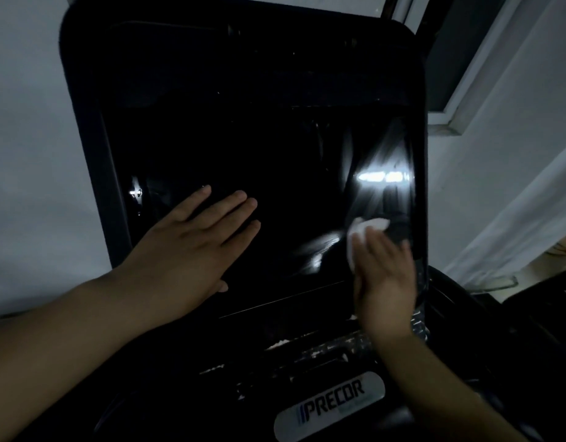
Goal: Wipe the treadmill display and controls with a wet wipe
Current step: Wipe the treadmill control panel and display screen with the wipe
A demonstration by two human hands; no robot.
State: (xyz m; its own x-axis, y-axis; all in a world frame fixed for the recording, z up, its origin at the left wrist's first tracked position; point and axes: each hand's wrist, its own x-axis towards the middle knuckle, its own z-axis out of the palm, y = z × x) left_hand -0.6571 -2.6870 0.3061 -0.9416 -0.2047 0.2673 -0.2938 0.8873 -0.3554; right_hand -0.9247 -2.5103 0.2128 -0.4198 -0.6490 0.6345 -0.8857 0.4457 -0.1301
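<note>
— How far along does the wiping look?

— Early to middle, I'd judge. The right hand point(385, 275) presses a crumpled white wet wipe point(366, 229) flat against the lower right corner of the glossy black treadmill display point(275, 173), fingers straight and close together over it. Wet-looking streaks catch the light only around that corner; the rest of the display shows none that I can make out in the dimness.

— And the other hand?

— The left hand point(195, 240) lies flat on the lower left of the display, fingers extended and slightly apart, holding nothing.

— What remains?

— Probably most of the screen, plus the dark, scuffed control strip point(323, 349) just below the display, above the silver oval Precor badge point(331, 406).

— Anything in the way?

— Only the left hand covers its patch. A white-framed window point(466, 74) sits off the display's upper right.
</note>
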